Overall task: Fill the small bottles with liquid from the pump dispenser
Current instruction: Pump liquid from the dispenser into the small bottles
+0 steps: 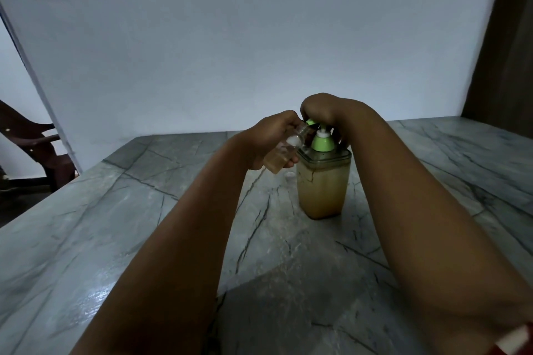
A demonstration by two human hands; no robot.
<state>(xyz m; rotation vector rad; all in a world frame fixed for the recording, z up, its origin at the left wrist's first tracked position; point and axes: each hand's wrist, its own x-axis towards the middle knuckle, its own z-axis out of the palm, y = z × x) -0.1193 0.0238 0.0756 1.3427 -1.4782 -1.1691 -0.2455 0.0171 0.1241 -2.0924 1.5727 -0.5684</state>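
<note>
- The dispenser [323, 181] stands upright on the marble table [115, 225], mostly full of amber liquid.
- The right hand [323, 109] rests on the green pump head, fingers curled down over it.
- The left hand [271, 141] grips a small clear bottle [284, 153], tilted, mouth touching the green spout [310, 123].
- The bottle holds some amber liquid.

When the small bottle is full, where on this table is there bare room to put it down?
Bare marble lies left of the left forearm, out to the table edge, and right of the right forearm toward the far right corner. It is crowded at the dispenser: the right hand is on its pump, and the left hand holds the bottle at the nozzle.
</note>
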